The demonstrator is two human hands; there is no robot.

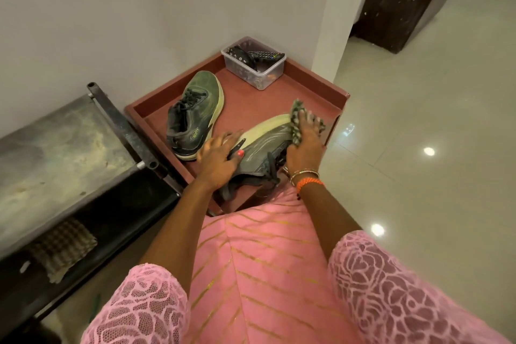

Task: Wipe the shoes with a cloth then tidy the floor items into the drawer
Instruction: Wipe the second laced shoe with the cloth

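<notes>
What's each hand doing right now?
Left hand: fingers spread, steadying the dark grey lace-up sneaker.
Right hand: pressing the green patterned cloth onto that sneaker's toe.
</notes>
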